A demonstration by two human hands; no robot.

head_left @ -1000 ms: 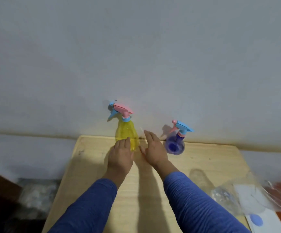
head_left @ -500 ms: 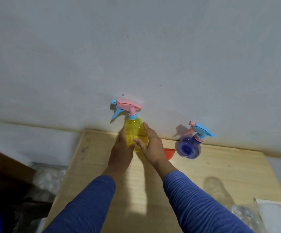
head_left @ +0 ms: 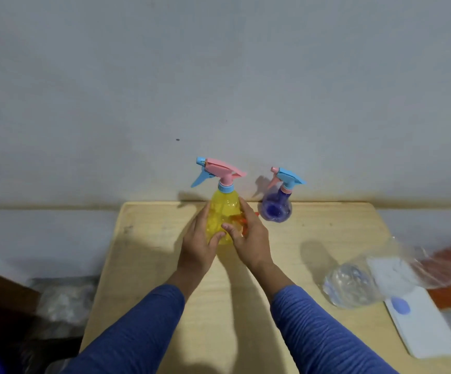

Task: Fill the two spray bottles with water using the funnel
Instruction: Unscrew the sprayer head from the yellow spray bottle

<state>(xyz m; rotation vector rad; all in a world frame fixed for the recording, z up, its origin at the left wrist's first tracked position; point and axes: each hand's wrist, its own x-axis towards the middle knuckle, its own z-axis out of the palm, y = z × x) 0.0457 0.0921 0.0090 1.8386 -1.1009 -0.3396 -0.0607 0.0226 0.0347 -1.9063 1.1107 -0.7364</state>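
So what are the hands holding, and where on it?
Both hands hold the yellow spray bottle by its round body: the left hand wraps one side, the right hand the other. Neither touches the pink sprayer top.

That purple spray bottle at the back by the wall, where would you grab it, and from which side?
A judgement: take the purple spray bottle by its narrow neck, just under the blue trigger head. It stands upright, and its round belly looks too wide for fingers to close on. Come from the near side or from above: the wall is close behind, and the yellow bottle with both hands stands to its left.
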